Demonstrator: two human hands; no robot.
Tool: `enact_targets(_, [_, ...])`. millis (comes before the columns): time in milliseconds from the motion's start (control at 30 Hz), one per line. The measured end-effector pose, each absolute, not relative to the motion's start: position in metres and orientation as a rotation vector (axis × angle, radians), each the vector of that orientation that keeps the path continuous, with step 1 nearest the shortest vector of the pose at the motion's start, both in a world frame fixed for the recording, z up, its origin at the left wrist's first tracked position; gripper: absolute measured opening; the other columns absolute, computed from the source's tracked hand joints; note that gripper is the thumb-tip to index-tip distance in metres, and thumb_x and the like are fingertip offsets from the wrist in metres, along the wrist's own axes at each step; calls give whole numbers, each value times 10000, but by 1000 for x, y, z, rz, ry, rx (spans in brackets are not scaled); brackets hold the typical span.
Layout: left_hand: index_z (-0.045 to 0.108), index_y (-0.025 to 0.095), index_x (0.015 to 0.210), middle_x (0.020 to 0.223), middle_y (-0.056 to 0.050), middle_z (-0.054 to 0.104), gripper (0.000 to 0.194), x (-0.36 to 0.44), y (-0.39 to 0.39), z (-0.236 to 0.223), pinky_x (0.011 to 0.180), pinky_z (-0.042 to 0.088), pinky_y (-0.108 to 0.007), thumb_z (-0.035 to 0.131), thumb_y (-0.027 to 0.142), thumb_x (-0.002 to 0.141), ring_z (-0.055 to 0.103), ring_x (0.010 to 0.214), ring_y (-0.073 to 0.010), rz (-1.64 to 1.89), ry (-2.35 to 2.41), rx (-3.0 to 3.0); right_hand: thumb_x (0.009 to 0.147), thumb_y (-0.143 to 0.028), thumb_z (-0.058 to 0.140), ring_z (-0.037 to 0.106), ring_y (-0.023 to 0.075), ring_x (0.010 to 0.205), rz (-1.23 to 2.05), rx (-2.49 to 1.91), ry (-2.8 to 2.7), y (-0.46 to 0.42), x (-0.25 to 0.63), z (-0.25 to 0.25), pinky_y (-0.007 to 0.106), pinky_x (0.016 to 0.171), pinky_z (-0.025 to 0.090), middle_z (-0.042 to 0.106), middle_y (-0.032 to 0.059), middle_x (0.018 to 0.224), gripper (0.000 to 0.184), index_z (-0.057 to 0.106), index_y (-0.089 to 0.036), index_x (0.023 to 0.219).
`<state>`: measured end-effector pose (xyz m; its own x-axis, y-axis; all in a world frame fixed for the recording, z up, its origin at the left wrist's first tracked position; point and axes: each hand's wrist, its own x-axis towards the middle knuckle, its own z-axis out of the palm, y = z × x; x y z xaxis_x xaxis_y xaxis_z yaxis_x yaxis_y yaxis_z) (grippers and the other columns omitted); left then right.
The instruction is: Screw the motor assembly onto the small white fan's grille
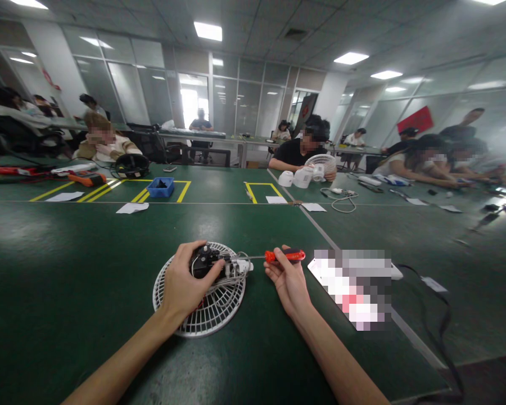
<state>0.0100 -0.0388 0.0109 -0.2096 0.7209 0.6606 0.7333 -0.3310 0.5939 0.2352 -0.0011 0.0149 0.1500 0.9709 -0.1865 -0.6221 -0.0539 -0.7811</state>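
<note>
A round white fan grille (206,323) lies flat on the green table, with a black fan motor (202,261) and looped pale wires (236,275) on top. My left hand (185,281) is closed around the motor, thumb on its near right side. Between the thumb and fingers of my right hand (287,278) is a screwdriver (284,256) with a red and black handle. Its thin shaft points left and reaches the motor assembly, beside a small white part (243,265). Where exactly the tip sits cannot be made out.
To the right lies a lit, pixelated screen device (333,292), with a black cable (441,332) beyond it. A blue bin (161,187) and paper slips (132,208) are farther back. Across the table a person (303,149) handles another fan near white housings (302,178).
</note>
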Motion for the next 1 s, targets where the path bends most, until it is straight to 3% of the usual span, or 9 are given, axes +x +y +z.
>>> enact_targets(200, [630, 225, 1177, 1100, -58, 678, 449, 11, -39, 11, 900, 577, -412, 761, 483, 833, 679, 998, -239, -1634, -1807, -1964, 502, -121, 942, 773, 168, 745, 1416, -798, -479, 0, 238, 13, 282, 722, 647, 753, -73, 782, 747, 504, -276, 1087])
enact_targets(300, [630, 231, 1179, 1104, -53, 676, 444, 11, -39, 11, 904, 575, -412, 765, 473, 832, 677, 993, -234, -1635, -1809, -1964, 509, -125, 935, 775, 169, 787, 1411, -769, -492, 0, 238, 12, 318, 787, 650, 748, -80, 804, 736, 509, -280, 1089])
enact_targets(433, [630, 227, 1176, 1101, -55, 676, 446, 11, -39, 11, 900, 575, -405, 765, 476, 832, 678, 992, -231, -1633, -1807, -1971, 575, -303, 970, 746, 165, 658, 1352, -837, -540, 0, 236, 14, 266, 637, 623, 742, -66, 759, 718, 501, -279, 1118])
enact_targets(533, [627, 226, 1188, 1104, -58, 675, 456, 10, -39, 11, 897, 575, -409, 764, 475, 831, 678, 994, -235, -1624, -1812, -1978, 561, -315, 978, 716, 153, 582, 1344, -879, -546, -1, 236, 16, 222, 546, 570, 747, -53, 742, 744, 492, -276, 1124])
enact_targets(733, [623, 224, 1189, 1103, -64, 675, 453, 10, -39, 12, 882, 582, -413, 766, 447, 821, 681, 987, -241, -1609, -1784, -1989, 487, -135, 943, 768, 167, 745, 1372, -788, -485, -2, 238, 18, 285, 741, 632, 740, -84, 770, 778, 492, -287, 1102])
enact_targets(833, [619, 223, 1189, 1104, -68, 674, 452, 10, -39, 12, 886, 583, -416, 771, 435, 820, 681, 992, -242, -1612, -1779, -1996, 480, -128, 948, 774, 170, 777, 1378, -767, -482, -2, 238, 18, 310, 799, 641, 745, -83, 784, 800, 491, -284, 1117])
enact_targets(1000, [618, 228, 1194, 1121, -72, 673, 452, 9, -39, 11, 895, 583, -425, 772, 424, 817, 682, 1013, -251, -1620, -1798, -1991, 540, -292, 994, 731, 153, 606, 1347, -881, -544, 0, 237, 16, 213, 546, 589, 755, -63, 753, 773, 476, -284, 1113])
